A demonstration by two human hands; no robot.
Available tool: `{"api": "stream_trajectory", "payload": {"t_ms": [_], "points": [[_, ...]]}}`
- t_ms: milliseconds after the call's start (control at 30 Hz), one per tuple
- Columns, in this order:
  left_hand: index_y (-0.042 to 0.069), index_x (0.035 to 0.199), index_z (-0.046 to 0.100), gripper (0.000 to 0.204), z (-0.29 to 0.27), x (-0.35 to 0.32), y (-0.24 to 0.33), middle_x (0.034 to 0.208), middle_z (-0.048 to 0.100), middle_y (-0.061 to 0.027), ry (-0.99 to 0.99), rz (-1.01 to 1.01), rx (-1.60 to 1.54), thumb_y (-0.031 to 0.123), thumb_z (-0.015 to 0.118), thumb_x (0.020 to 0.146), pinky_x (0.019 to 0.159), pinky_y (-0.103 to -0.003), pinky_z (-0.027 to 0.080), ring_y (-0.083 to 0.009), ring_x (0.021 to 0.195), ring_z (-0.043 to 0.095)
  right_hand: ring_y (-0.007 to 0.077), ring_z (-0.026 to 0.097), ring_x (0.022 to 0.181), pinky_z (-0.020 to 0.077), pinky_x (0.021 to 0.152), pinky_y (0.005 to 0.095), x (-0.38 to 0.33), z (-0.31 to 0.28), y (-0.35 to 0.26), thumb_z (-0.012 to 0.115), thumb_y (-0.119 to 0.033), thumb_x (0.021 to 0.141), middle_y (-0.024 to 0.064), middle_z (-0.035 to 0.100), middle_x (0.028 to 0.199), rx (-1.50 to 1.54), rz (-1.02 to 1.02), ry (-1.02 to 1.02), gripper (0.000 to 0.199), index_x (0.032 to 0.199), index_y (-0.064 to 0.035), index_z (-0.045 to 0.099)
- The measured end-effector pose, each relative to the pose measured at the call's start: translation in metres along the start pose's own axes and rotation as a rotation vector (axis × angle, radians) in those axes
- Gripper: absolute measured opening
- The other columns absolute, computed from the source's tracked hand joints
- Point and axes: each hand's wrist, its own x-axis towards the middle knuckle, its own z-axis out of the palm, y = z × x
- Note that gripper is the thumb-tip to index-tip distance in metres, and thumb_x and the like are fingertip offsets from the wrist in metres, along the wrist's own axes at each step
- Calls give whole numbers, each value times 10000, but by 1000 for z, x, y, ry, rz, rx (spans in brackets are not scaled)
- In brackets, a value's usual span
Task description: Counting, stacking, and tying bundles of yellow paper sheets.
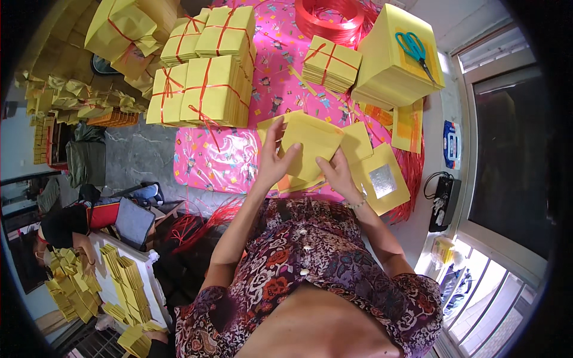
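Both hands hold a small squarish piece of yellow paper (pixel 313 140), perhaps a folded sheet or thin stack, above the table. My left hand (pixel 276 158) grips its left side, thumb on the front and fingers at the edge and behind. Closed at the lower right corner is my right hand (pixel 339 178), with its thumb on the front. More loose yellow paper (pixel 358 142) lies beneath and beside it. To the right of my right hand is a yellow sheet with a silver square (pixel 382 181).
Yellow paper bundles (pixel 209 89) tied with red ribbon stand on the pink table cover (pixel 209 161). A tall yellow stack (pixel 388 65) carries teal-handled scissors (pixel 413 51). A red ribbon coil (pixel 329 18) lies at the back. Another person (pixel 65 230) handles yellow paper at lower left.
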Motion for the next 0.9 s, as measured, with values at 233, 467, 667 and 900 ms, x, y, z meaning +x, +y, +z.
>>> {"api": "stream_trajectory", "payload": {"t_ms": [233, 467, 667, 900], "points": [[-17, 1206, 448, 332, 20, -8, 6, 1116, 564, -85, -89, -97, -244, 65, 551, 902, 890, -265, 408, -121, 1040, 510, 106, 526, 1004, 440, 860, 258, -3, 8, -11, 503, -58, 916, 63, 552, 1128, 18, -64, 167, 393, 1288, 11, 398], [-10, 1185, 448, 301, 33, -12, 17, 1018, 586, -80, 50, -85, -141, 83, 543, 914, 830, -265, 432, -124, 942, 539, 92, 537, 960, 451, 827, 249, -3, 16, -21, 500, -56, 912, 56, 575, 1082, 12, -78, 246, 353, 1253, 12, 435], [-7, 1168, 444, 282, 29, -13, 20, 971, 577, -88, 8, -131, -91, 115, 527, 929, 758, -261, 442, -116, 861, 532, 91, 533, 970, 451, 831, 251, 0, 13, -19, 508, -53, 906, 61, 567, 1093, 17, -78, 234, 363, 1255, 13, 431], [-14, 1174, 435, 279, 30, -9, 15, 952, 579, -101, 47, -53, -23, 108, 505, 933, 726, -277, 447, -126, 817, 531, 98, 521, 976, 444, 843, 260, 2, 14, -29, 504, -58, 912, 58, 550, 1083, -29, -56, 208, 343, 1240, 14, 433]]}}
